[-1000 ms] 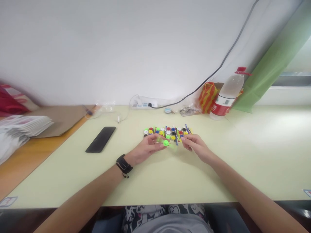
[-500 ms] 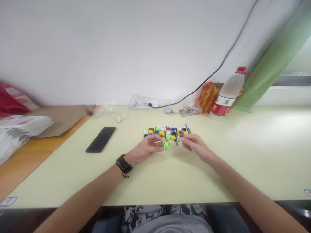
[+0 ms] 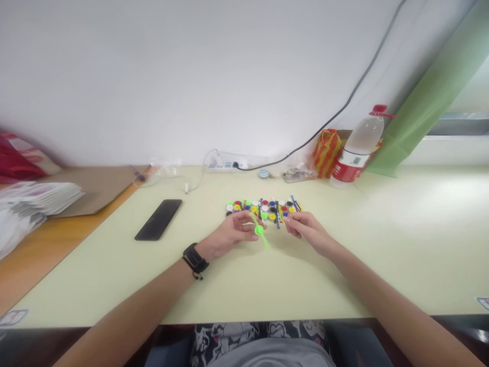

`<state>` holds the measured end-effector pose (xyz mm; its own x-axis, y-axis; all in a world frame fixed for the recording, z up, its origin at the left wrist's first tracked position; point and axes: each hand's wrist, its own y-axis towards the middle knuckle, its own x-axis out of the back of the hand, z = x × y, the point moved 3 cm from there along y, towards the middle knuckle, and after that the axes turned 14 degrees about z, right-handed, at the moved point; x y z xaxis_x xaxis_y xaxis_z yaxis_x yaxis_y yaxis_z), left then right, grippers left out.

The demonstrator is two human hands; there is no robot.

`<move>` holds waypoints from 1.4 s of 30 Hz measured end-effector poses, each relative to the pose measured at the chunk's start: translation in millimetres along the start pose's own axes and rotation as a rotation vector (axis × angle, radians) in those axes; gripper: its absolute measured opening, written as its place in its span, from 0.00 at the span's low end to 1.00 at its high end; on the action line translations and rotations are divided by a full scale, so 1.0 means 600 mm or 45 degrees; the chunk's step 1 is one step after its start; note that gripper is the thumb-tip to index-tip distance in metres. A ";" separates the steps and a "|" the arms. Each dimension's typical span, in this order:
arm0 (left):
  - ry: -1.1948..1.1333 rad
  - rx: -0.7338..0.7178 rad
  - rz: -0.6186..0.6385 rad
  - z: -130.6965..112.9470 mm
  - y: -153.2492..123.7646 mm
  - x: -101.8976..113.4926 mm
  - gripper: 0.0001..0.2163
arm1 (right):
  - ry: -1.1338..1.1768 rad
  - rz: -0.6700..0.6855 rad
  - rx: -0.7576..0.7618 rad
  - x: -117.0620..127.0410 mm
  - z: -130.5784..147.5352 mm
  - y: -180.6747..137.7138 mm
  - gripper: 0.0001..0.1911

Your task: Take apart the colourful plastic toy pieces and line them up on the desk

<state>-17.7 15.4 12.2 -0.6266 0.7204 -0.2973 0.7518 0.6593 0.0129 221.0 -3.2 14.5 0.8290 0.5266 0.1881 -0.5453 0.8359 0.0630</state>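
My left hand [image 3: 235, 229], with a black watch [image 3: 195, 258] on the wrist, is closed on a small bright green propeller toy [image 3: 259, 230]. Its round hub shows at the fingertips, and two thin blades stretch up-left and down-right from it. My right hand [image 3: 307, 229] is held opposite, its thumb and forefinger pinched together; whether anything tiny sits between them is hidden. Just beyond both hands lies a group of small coloured discs [image 3: 265, 203] in rows, with thin coloured sticks [image 3: 278, 216] laid among them.
To the left lies a black phone [image 3: 158, 219]. Along the wall are a white power strip [image 3: 227, 164], a small round tin [image 3: 264, 174] and a large bottle [image 3: 357, 148] beside a red-and-yellow bag [image 3: 327, 153]. Cardboard [image 3: 103, 186] and stacked packets [image 3: 46, 199] lie far left.
The green toy's blades, blurred before, now show as a diagonal line, and its hub has shifted slightly left and down. Both hands have stayed nearly in place.
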 end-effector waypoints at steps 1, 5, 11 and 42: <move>-0.003 0.009 -0.001 0.000 0.000 0.000 0.18 | -0.004 0.000 -0.003 0.000 0.000 0.000 0.26; -0.011 0.015 -0.006 0.000 0.000 0.000 0.19 | -0.012 0.005 -0.002 0.001 0.002 0.000 0.25; -0.002 0.012 -0.001 0.001 0.000 0.000 0.19 | -0.002 0.003 0.001 0.002 0.006 -0.002 0.25; -0.100 0.173 -0.026 0.014 0.003 0.001 0.14 | -0.036 0.185 -0.055 -0.014 0.013 -0.001 0.25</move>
<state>-15.1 15.3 4.0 -0.6281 0.6844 -0.3703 0.7631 0.6347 -0.1214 213.2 -9.6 20.7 0.7374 0.6387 0.2197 -0.6532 0.7571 -0.0087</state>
